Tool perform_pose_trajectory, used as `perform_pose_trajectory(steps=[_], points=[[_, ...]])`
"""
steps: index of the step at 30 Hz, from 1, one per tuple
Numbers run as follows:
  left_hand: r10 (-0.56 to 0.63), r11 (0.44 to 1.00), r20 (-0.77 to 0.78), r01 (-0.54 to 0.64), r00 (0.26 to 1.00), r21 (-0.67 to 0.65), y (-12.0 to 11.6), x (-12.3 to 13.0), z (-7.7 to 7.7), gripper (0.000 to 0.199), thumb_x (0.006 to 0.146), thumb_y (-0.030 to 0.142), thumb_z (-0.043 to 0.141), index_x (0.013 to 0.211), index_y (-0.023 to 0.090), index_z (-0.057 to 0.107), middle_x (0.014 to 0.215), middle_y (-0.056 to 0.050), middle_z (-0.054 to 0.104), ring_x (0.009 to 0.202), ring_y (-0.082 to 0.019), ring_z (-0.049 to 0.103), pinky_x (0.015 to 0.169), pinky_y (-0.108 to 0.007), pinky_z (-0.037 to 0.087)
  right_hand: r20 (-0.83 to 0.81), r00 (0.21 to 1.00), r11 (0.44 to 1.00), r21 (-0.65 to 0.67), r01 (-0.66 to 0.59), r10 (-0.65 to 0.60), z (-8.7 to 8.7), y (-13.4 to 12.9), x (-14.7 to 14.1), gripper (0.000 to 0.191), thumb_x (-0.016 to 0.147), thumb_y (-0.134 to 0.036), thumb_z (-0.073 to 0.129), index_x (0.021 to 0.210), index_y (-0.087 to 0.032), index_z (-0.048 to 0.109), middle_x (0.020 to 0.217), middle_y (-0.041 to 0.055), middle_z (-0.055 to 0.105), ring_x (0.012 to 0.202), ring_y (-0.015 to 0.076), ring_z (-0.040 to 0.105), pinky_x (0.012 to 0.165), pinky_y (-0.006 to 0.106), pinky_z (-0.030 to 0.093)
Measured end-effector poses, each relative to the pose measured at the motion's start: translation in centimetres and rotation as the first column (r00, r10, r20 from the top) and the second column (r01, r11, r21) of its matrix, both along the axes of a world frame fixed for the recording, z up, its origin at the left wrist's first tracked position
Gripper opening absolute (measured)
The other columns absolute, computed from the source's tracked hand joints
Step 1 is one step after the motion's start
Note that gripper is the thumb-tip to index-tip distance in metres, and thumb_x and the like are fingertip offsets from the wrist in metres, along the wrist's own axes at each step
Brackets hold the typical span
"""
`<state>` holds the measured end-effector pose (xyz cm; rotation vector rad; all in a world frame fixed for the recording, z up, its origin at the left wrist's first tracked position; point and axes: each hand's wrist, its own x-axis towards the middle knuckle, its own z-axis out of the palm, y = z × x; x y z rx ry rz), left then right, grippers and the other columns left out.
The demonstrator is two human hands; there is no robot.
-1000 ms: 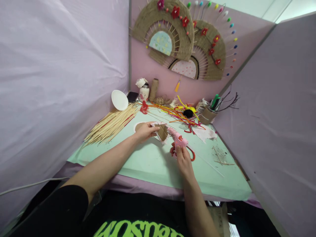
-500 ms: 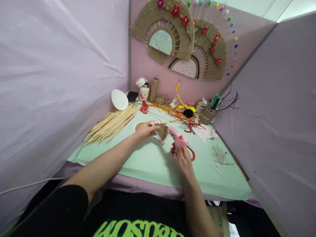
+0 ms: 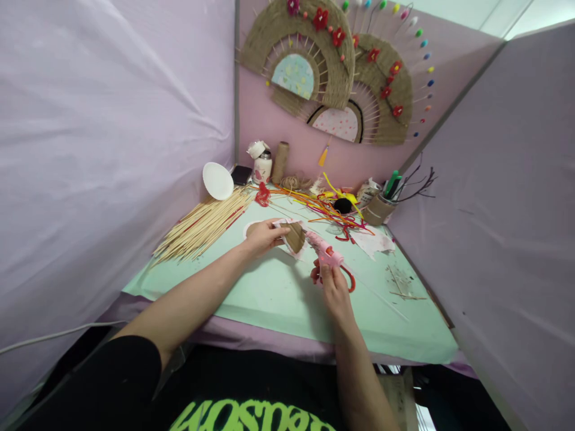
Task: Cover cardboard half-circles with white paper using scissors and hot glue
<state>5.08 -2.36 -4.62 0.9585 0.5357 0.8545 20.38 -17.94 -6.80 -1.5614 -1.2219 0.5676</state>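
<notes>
My left hand (image 3: pixel 265 237) pinches the left edge of a small brown cardboard piece (image 3: pixel 295 237) with pale patterned material along its border, lifted over the mint-green table. Wrapped round the handle of a pink glue gun (image 3: pixel 324 248), my right hand (image 3: pixel 333 282) keeps its nozzle close to the piece's right edge. Whether the nozzle touches it I cannot tell. Beneath my left hand lies another brown piece with a white rim (image 3: pixel 250 228), partly hidden. Red-handled scissors (image 3: pixel 349 279) show just behind my right hand, and a clear glue stick (image 3: pixel 381 297) extends from the gun's back.
Thin wooden sticks (image 3: pixel 202 226) lie at the left, beside a tilted white bowl (image 3: pixel 218 181). Colourful pipe cleaners (image 3: pixel 309 202) spread across the back. A pen holder (image 3: pixel 380 209) with twigs stands back right, near patterned fabric (image 3: pixel 374 240). Twine fans (image 3: pixel 335 54) hang on the wall.
The cardboard piece has turned slightly in my left hand, and its border looks a little different. My right hand and the glue gun have hardly moved.
</notes>
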Motion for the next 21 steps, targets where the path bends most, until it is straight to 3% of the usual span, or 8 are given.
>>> perform_pose_trajectory(steps=[21], points=[[0.049, 0.999, 0.025, -0.049, 0.998, -0.001, 0.39, 0.01, -0.11, 0.043, 0.059, 0.021, 0.081, 0.099, 0.012, 0.067, 0.114, -0.015, 0.067, 0.103, -0.025, 0.064, 0.091, -0.041, 0.05, -0.007, 1.0, 1.0, -0.01, 0.005, -0.005, 0.02, 0.06, 0.04, 0.039, 0.091, -0.05, 0.036, 0.083, -0.019, 0.057, 0.072, 0.0037, 0.059, 0.067, 0.016, 0.054, 0.066, 0.03, 0.041]])
